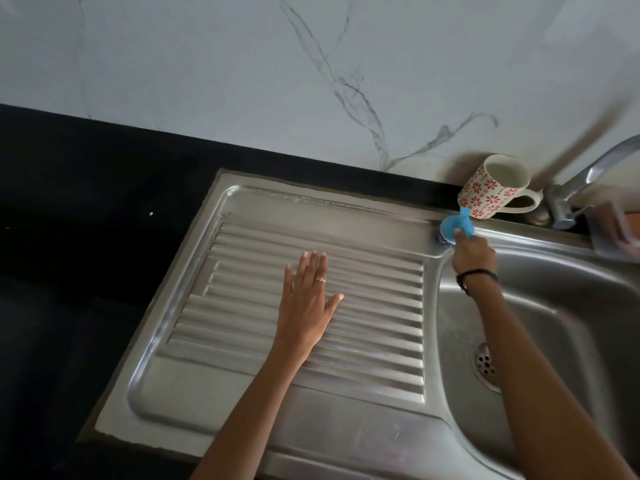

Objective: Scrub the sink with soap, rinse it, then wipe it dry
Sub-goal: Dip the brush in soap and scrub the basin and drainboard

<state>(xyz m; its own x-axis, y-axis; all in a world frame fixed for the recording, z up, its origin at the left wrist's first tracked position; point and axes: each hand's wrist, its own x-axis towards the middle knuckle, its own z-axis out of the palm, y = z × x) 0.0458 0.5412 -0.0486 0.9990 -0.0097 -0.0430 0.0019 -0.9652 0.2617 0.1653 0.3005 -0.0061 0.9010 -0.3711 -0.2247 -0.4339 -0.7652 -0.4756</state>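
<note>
Scrubber: blue plastic-handled steel-wool scrubber [456, 227], light, stiff handle, at sink's [540, 271] 11 o'clock rim.
Right hand [472, 252]: pinching the handle.
Left hand [308, 299]: spread flat on ribbed drainboard [242, 306].

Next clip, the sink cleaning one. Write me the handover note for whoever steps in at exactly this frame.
Left hand: open, flat on the ribbed drainboard.
Right hand: grips the blue scrubber, pressed on the sink rim at the basin's back-left corner.
Basin: no foam or running water visible; drain uncovered.
Patterned mug stands behind the scrubber beside the faucet.
Done: scrubbing under way; how far is unclear.
Left: finish scrubbing, rinse, wipe dry. No drying cloth identifiable.
</note>
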